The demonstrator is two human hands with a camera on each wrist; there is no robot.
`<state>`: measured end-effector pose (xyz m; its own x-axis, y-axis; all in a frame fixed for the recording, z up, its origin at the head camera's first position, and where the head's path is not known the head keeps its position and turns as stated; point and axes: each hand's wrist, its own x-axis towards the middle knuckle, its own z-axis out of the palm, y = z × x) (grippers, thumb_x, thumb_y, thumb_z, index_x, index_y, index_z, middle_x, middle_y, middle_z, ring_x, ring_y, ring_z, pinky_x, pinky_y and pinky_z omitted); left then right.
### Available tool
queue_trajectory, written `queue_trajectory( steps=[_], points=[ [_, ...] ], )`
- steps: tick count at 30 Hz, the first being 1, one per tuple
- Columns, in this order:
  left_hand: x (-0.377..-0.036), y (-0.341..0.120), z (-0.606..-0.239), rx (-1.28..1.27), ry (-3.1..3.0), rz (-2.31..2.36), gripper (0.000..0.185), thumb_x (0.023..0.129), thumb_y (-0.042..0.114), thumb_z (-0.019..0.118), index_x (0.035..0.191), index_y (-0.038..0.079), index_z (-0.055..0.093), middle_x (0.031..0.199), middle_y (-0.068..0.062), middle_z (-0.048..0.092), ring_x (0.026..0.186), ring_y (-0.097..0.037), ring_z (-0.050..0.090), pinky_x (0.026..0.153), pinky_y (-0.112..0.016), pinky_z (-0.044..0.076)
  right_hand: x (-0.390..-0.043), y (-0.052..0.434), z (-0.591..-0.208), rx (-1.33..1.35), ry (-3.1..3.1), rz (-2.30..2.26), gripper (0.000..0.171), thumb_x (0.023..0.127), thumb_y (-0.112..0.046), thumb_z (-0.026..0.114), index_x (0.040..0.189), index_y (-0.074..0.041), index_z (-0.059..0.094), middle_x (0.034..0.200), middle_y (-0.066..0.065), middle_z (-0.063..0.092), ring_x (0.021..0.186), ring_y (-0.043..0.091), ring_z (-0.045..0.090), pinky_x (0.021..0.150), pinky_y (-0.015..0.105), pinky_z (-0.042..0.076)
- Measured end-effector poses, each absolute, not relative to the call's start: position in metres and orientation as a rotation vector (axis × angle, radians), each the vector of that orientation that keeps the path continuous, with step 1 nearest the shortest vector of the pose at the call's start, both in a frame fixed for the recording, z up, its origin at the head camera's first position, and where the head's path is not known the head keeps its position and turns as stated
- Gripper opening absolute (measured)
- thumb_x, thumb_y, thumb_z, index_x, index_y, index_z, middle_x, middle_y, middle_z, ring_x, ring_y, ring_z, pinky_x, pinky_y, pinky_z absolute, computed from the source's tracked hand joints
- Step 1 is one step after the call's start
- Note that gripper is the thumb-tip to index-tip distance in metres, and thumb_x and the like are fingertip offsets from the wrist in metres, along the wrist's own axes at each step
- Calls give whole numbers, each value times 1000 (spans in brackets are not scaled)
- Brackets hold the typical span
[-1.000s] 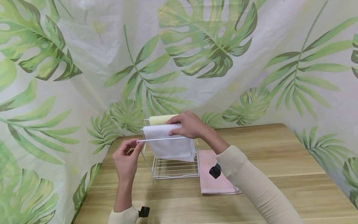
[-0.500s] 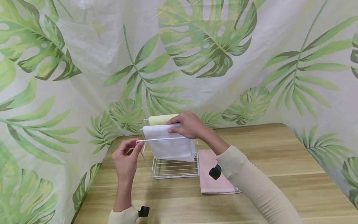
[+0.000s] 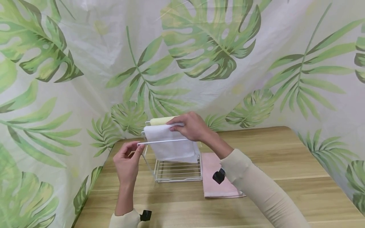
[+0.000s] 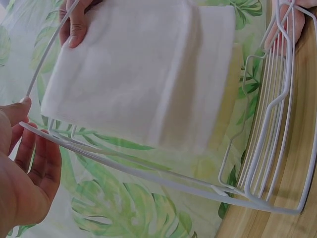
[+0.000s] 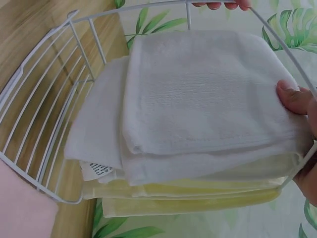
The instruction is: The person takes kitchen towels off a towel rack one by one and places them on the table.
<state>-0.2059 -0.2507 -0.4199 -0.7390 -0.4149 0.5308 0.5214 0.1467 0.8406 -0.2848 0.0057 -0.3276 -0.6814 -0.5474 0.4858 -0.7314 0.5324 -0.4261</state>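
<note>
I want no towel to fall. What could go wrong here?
The white towel hangs over one thin bar, and only the right hand grips it, so it might slip off. The left hand pinches just the front bar of the light wire rack, which could tip. The yellow towel behind might be dragged along.

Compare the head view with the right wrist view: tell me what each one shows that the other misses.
Only the head view shows both sleeves, the whole wooden table, and the left hand pinching the wire rack. Only the right wrist view shows the care label under the white towel. Both show rack, white towel, yellow towel and pink cloth.
</note>
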Motion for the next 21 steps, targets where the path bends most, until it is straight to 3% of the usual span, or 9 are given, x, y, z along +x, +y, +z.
queue_trajectory(
  steps=[4,7,12,14,21],
  points=[
    [-205,-251,-421,-85,-1713,-1688,21,89,-6,84,104,-15,72,82,8,72,75,-1,69,68,-13,60,-286,4,-324,1070,-2415,869,21,96,-28,82,115,-21,85,101,3,84,63,7,54,60,24,42],
    [-204,-250,-421,-81,-1720,-1683,20,89,-5,84,103,-14,74,83,9,73,75,-2,69,68,-13,61,-287,3,-320,1074,-2351,860,20,95,-26,83,114,-20,86,97,3,84,58,6,41,56,23,34],
    [-203,-249,-419,-97,-1717,-1692,23,89,-5,84,104,-17,72,83,9,74,75,-2,69,68,-13,61,-287,2,-307,1072,-2251,901,17,94,-22,84,111,-18,86,105,1,84,67,5,60,63,21,42],
    [-203,-249,-419,-102,-1714,-1696,24,89,-5,84,104,-18,71,83,9,74,75,-2,69,68,-13,61,-286,2,-300,1078,-2222,923,17,95,-20,83,111,-17,86,105,2,84,65,9,61,62,22,43],
    [-205,-252,-419,-97,-1723,-1690,24,89,-5,84,105,-17,71,82,9,72,74,-1,69,68,-13,61,-284,4,-275,1085,-2119,971,18,93,-17,84,111,-14,86,107,3,84,95,15,81,71,24,52]
  ],
)
